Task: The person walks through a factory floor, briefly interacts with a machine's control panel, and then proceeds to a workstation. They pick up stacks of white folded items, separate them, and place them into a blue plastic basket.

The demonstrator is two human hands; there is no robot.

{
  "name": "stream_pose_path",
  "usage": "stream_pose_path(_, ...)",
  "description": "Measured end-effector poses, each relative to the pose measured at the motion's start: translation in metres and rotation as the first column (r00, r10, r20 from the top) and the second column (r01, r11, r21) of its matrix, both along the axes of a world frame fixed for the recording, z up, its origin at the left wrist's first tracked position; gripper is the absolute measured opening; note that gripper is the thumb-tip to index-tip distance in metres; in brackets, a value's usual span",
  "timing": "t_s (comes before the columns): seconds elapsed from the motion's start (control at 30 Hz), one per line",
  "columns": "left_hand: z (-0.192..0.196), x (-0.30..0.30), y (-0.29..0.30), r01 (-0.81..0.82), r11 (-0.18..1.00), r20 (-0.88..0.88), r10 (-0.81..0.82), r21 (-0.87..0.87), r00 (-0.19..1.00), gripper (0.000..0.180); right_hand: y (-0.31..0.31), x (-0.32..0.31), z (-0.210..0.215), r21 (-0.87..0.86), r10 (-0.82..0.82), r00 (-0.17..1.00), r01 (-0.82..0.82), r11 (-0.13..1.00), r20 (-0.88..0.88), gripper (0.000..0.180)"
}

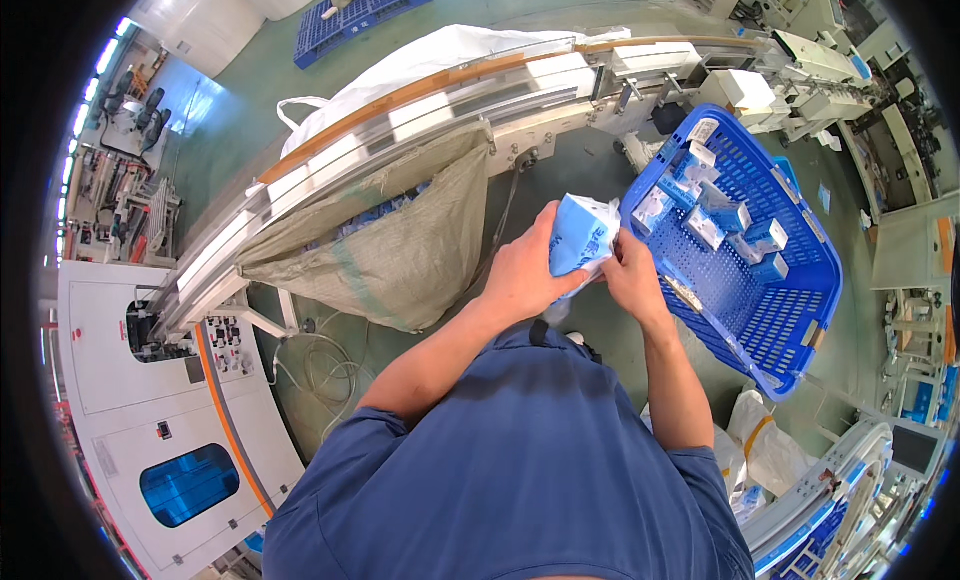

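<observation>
A blue-and-white tissue pack is held up in front of my body, its plastic wrap loose and crumpled at the right end. My left hand grips it from the left, thumb across its lower side. With its fingers pinched, my right hand holds the wrap at the pack's right edge. Just right of my hands stands a blue perforated plastic basket, with several similar packs lying loosely in its far part. To the left, a woven sack hangs open below the conveyor, with blue-and-white wrappers or packs inside.
A curved conveyor with an orange-brown rail arcs across the far side. White machine cabinet stands at left, with hoses on the floor beside it. White bags lie behind the basket's near end. Farther off is a blue pallet.
</observation>
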State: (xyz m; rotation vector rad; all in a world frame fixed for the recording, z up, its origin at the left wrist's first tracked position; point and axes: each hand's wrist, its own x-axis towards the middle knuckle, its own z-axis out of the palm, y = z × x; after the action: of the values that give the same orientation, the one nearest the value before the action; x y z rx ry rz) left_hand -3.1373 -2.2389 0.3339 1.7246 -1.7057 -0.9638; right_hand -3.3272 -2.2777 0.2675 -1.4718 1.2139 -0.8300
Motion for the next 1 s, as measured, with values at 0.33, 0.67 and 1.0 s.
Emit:
stream_pose_path(0.33, -0.033, 0.005, 0.002, 0.054, 0.971, -0.886, 0.19, 0.234, 0.422, 0.087, 0.012, -0.014, 0.016, 0.168, -0.166, 0.886, 0.102, 0.98, 0.434, 0.027)
stream_pose_path(0.67, -0.036, -0.003, 0.004, -0.251, 0.963, -0.784, 0.082, -0.097, 0.615, 0.084, 0.035, 0.002, 0.027, 0.296, -0.228, 0.898, 0.117, 0.948, 0.376, 0.037)
stream_pose_path(1.0, -0.051, -0.012, 0.012, -0.221, 0.926, -0.466, 0.057, -0.305, 0.883, 0.093, 0.029, 0.022, 0.01, -0.14, -0.134, 0.986, 0.119, 0.983, -0.099, 0.021)
